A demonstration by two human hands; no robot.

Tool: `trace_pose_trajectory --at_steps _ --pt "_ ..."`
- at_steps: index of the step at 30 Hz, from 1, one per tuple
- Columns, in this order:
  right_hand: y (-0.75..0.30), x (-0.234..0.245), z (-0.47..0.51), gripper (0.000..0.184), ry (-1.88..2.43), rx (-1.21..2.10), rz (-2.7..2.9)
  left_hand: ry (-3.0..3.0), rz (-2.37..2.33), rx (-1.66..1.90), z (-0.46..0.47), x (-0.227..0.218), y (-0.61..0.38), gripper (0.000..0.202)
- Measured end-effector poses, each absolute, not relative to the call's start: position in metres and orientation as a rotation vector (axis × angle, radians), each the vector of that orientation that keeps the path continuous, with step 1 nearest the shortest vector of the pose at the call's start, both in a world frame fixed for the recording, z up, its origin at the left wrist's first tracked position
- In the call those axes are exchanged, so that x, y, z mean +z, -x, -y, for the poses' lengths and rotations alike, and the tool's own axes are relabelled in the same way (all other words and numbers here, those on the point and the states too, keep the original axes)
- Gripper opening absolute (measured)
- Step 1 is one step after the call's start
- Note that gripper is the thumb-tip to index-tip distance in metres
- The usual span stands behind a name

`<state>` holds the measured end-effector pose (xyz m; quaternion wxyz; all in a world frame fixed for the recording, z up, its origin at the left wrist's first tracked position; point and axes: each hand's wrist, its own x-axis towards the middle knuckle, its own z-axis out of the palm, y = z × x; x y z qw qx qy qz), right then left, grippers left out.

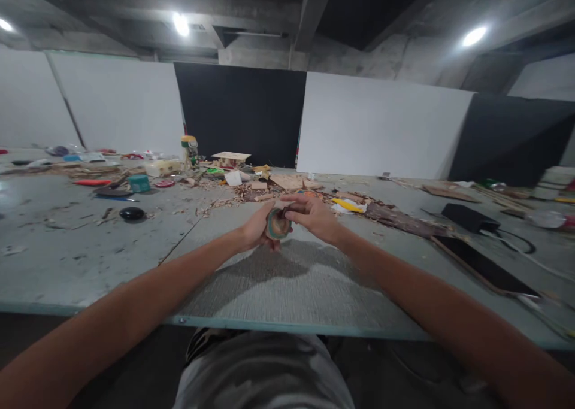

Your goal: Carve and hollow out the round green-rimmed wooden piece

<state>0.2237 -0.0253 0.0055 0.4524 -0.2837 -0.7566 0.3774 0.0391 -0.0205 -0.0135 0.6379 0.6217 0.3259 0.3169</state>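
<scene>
Above the near middle of the table, my left hand [259, 228] is closed around a small round piece [278, 224] with a teal rim and a tan-brown face. Its exact kind is unclear. My right hand [311, 215] meets it from the right, thumb and fingers pinched together at its upper right edge. Something small and dark shows at those fingertips, too small to name. A grey board-like surface [287, 295] lies under both hands, with their shadows on it.
Wood chips and scraps [242, 198] are heaped beyond my hands. At right lie a bark-covered stick [402, 218], a black box [469, 218] with cables and a phone [485, 265]. At left are a black oval object [132, 214] and a teal container [139, 184].
</scene>
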Motion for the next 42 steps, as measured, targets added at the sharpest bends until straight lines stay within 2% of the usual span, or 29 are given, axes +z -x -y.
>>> trace_pose_trajectory --at_steps 3,6,12,16,26,32,42 --pt "-0.225 -0.001 0.025 0.016 0.655 0.810 1.848 -1.369 -0.743 0.762 0.026 -0.012 -0.037 0.070" --pt "-0.224 -0.003 0.027 0.008 0.611 0.609 1.822 -1.377 -0.730 0.759 0.031 -0.008 -0.035 0.071" --pt "-0.219 -0.001 0.039 0.013 0.639 0.139 1.941 -1.352 -0.797 0.716 0.040 -0.006 -0.039 0.071" --pt "-0.223 -0.009 0.038 0.019 0.557 -0.056 2.074 -1.367 -0.827 0.686 0.041 -0.008 -0.039 0.070" --pt "-0.225 -0.019 0.035 0.019 0.608 -0.110 2.175 -1.490 -0.914 0.534 0.029 -0.017 -0.034 0.066" --pt "-0.221 -0.020 0.041 0.017 0.598 -0.074 2.082 -1.523 -0.861 0.567 0.030 -0.019 -0.035 0.057" --pt "-0.225 -0.020 0.040 0.021 0.464 -0.195 2.203 -1.608 -0.795 0.610 0.029 -0.021 -0.034 0.042"
